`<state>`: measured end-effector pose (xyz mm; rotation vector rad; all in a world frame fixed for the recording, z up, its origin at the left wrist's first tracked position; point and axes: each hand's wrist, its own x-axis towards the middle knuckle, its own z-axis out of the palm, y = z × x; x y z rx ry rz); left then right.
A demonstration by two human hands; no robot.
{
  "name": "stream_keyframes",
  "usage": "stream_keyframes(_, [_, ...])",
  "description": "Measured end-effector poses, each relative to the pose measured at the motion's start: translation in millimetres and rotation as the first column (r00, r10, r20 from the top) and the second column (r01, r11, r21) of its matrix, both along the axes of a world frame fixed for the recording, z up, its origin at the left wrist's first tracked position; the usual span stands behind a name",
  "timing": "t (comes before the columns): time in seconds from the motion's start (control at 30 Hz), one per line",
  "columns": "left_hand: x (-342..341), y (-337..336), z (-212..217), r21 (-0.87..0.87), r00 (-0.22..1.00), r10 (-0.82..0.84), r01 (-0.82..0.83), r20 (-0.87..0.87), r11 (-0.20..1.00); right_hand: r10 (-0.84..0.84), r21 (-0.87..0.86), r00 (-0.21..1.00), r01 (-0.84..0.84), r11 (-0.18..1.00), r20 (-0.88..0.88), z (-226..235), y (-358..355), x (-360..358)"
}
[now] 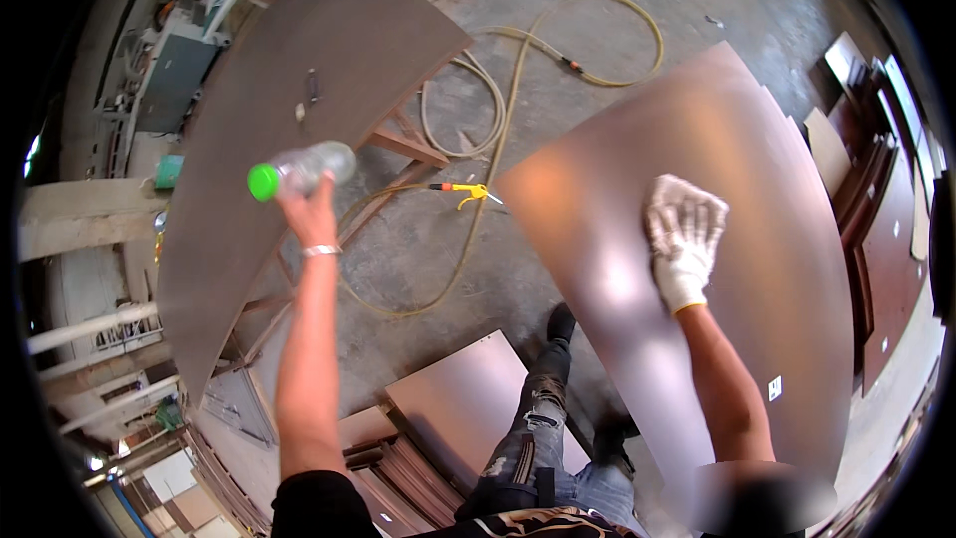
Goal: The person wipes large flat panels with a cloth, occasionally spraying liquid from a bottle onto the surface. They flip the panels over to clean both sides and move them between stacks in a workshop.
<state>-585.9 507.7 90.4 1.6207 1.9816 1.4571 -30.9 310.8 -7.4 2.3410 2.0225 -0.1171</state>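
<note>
My left hand (311, 211), bare with a band at the wrist, is closed round a clear plastic bottle (329, 161) with a green cap. The bottle is tipped on its side above the dark brown panel (299, 30) on the left. On the right, my right hand (685, 239) wears a pale knitted glove and lies on a large glossy brown panel (777, 239), its fingers stretched out over the surface. Whether a cloth is under that palm, I cannot tell.
A yellow air blow gun (472, 191) hangs on its hose between the panels. More yellow hose (652, 25) loops across the concrete floor. A wooden stand (403, 144) supports the left panel. Brown panels are stacked by my legs (458, 389) and at the far right (886, 229).
</note>
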Motion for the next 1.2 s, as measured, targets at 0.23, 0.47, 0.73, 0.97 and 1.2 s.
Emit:
stream_keyframes(0.23, [-32.2, 120.1, -26.0, -0.264, 0.965, 0.056, 0.014, 0.255, 0.964, 0.283, -0.073, 0.851, -0.348, 0.935, -0.442, 19.0, -112.2, -104.7])
stream_keyframes(0.47, [-21.1, 118.3, -29.3, -0.246, 0.996, -0.088, 0.085, 0.001, 0.965, 0.241, -0.046, 0.774, -0.329, 0.943, -0.586, 35.1, -223.6, -101.0])
stream_keyframes(0.73, [183.7, -195.5, -90.7, -0.525, 0.620, -0.726, 0.529, -0.297, 0.667, -0.055, -0.283, 0.880, -0.092, 0.955, -0.472, 30.7, -310.0, -26.6])
stream_keyframes(0.97, [324.9, -439.0, -95.3, -0.660, 0.098, -0.993, 0.742, -0.073, 0.122, -0.542, 0.076, 0.833, 0.551, 0.831, -0.114, -18.8, -173.1, 53.7])
stream_keyframes(1.2, [307.1, -500.3, -97.2, -0.785, -0.073, -0.986, 0.615, -0.151, 0.075, -0.221, 0.258, 0.883, 0.347, 0.902, -0.414, -13.8, -230.9, -5.2])
